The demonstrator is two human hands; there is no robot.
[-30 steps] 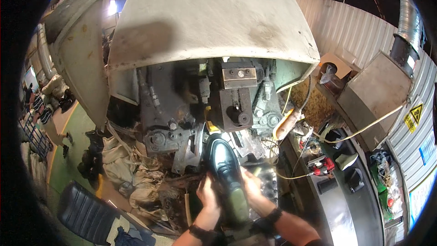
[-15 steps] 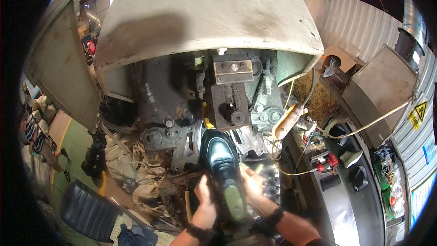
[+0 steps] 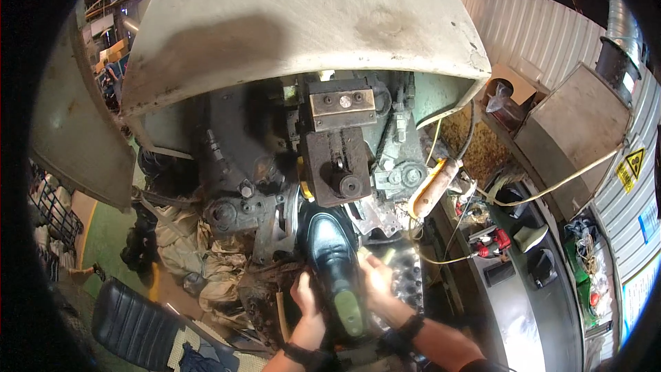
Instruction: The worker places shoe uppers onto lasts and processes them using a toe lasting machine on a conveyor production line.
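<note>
A glossy black shoe [image 3: 326,240] points toe-first toward the machine, tilted, with a green shoe last [image 3: 350,312] filling its opening. My left hand [image 3: 307,296] is closed against the shoe's left side, the thumb along its edge. On the opposite side my right hand [image 3: 377,280] grips the shoe, its fingertips partly hidden. Just beyond the toe hangs a dark machine block [image 3: 336,165] with a round knob. Metal plates [image 3: 277,231] flank the toe at left and right. The underside of the shoe is out of sight.
A big pale hood [image 3: 303,21] overhangs the machine. To the right, a wooden-handled tool [image 3: 435,189] hangs on a cable, beside a bench [image 3: 511,317] with a red power tool [image 3: 491,242]. A black chair [image 3: 134,317] stands at lower left, near crumpled cloth [image 3: 182,238].
The shoe's toe sits slightly nearer me and farther from the machine block. Both hands keep their hold. The whole view has shifted a little.
</note>
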